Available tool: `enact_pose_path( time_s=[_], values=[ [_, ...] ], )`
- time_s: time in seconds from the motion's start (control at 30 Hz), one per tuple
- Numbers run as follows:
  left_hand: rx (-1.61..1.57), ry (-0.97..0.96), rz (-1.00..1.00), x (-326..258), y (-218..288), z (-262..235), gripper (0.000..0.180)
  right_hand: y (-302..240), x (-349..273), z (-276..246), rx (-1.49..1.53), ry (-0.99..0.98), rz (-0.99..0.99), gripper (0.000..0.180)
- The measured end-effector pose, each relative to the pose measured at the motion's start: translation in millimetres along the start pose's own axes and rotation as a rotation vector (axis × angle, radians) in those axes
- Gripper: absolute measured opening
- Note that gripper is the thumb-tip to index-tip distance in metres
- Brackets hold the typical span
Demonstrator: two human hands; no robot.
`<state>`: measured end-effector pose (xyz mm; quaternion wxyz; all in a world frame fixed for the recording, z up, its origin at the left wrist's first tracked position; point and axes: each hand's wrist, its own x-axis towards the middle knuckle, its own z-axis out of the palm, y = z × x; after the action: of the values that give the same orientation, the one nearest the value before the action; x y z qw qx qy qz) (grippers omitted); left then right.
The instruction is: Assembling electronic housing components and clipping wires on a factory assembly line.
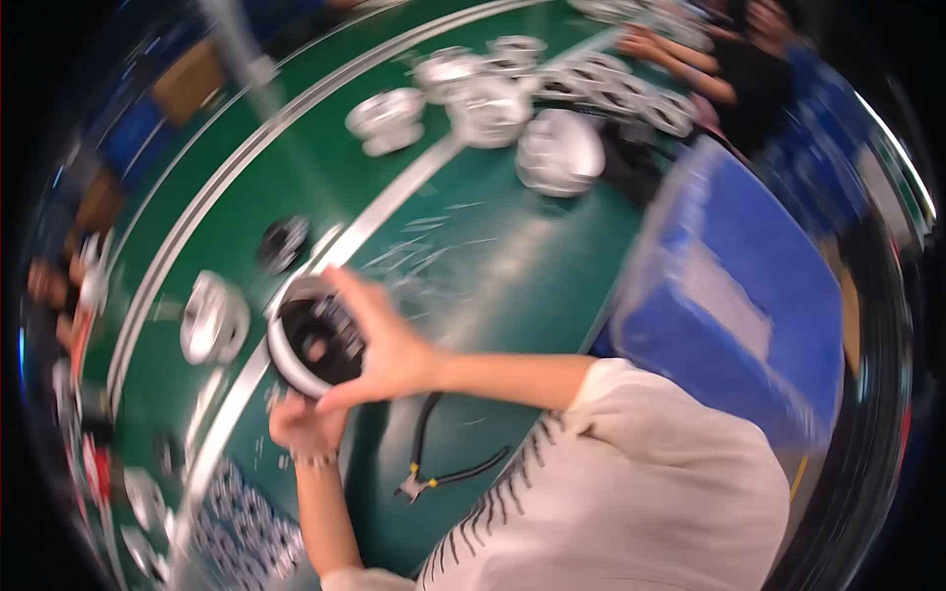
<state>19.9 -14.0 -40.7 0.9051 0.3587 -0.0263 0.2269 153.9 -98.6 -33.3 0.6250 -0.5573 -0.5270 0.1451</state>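
Note:
A round white housing [289, 347] with a dark interior and small parts inside is tilted up between my hands over the green bench. My right hand [396, 340] grips its right side, thumb and fingers spread around the rim. My left hand [304, 422], with a bracelet at the wrist, is closed at the housing's lower edge; some of its fingers are hidden. Diagonal cutting pliers [419, 485] with black handles lie open on the bench near my right forearm. A black round part [284, 244] lies just beyond the housing, and a white housing [215, 317] stands to its left.
Several white housings [488, 113] and rings [601, 84] cluster at the far side. A blue bin [729, 286] lined with plastic stands at the right. Small metallic parts [246, 527] lie at lower left. Another person [754, 79] works at the far right.

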Motion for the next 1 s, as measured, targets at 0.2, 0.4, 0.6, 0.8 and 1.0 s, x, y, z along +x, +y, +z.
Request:
enact_pose_path(
  time_s=[0.2, 0.4, 0.6, 0.8, 1.0],
  values=[
    [-0.265, 0.236, -0.026, 24.6, 33.7, -8.0, 0.066, -13.1, 41.4, -0.1, -0.179, -0.360, -0.195, 0.124],
    [-0.190, 0.325, 0.085, 16.7, 36.7, -13.5, 0.049, -2.3, 54.3, 14.7, 0.010, -0.365, 0.000, 0.121],
    [-0.304, 0.305, 0.147, 19.1, 22.7, -21.3, 0.059, -10.8, 44.6, 24.0, -0.313, -0.332, -0.210, 0.116],
    [-0.169, 0.306, 0.109, 16.3, 32.2, -16.0, 0.091, -10.7, 53.2, 27.8, -0.394, -0.324, -0.273, 0.116],
    [-0.023, 0.229, 0.315, 10.8, 24.5, -21.8, 0.067, -4.1, 50.6, 44.6, -0.390, -0.249, -0.200, 0.117]
  ],
)
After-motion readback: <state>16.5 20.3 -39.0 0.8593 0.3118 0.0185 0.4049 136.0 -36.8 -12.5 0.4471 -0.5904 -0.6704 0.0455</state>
